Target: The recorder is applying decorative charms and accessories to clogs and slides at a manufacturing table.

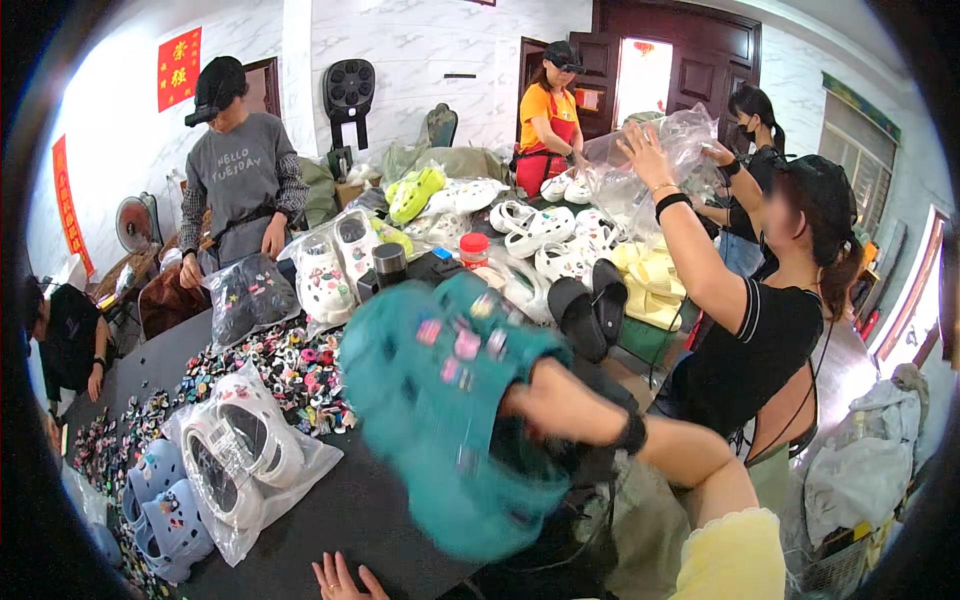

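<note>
A pair of teal clogs (450, 410) with small charms on top fills the middle of the view, smeared by motion above the black table. My right hand (560, 402) reaches in from the right with its fingers inside the opening of the clogs, gripping them; the fingertips are hidden. At the lower edge my left hand (345, 580) rests on the tabletop, holding nothing, its visible fingers apart. Left of it lie white clogs in a clear plastic bag (245, 455) and a pair of light blue clogs (168, 515) with charms.
Colourful shoe charms (270, 375) lie heaped on the black table (175, 350). Behind them are bagged white clogs (328, 280), black slides (590, 310), yellow slides (650, 285) and a red-lidded jar (474, 250). Several co-workers stand around; one at right lifts a clear plastic bag (640, 170).
</note>
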### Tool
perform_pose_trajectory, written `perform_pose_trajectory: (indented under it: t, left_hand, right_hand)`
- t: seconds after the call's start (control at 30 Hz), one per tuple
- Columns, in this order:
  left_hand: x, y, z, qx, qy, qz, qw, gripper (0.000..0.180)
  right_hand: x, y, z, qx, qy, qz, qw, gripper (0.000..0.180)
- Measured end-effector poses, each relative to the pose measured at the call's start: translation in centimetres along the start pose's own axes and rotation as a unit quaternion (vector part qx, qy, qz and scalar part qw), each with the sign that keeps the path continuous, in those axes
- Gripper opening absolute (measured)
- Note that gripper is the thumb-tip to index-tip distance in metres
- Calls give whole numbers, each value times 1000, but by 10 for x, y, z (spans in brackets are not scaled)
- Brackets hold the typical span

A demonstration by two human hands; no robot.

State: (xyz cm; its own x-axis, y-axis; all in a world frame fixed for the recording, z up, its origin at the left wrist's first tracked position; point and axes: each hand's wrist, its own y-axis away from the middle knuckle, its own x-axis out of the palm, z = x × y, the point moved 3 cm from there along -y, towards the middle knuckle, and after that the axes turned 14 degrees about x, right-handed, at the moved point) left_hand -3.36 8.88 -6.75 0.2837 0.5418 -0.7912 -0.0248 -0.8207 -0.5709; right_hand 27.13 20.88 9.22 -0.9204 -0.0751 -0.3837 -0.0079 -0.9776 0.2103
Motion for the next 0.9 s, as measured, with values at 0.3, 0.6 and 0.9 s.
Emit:
perform_pose_trajectory:
  t: [0.3,0.6,0.9]
  left_hand:
    - [16,2,-16,42,-20,8,999,30]
    - [4,6,-4,16,-58,7,998,29]
    - [9,1,-6,15,-54,19,998,30]
  right_hand:
    - [-281,-195,-65,-95,-235,-350,902,29]
    - [5,-82,1,-97,-212,192,953,35]
    - [130,-27,7,-21,-286,421,861,31]
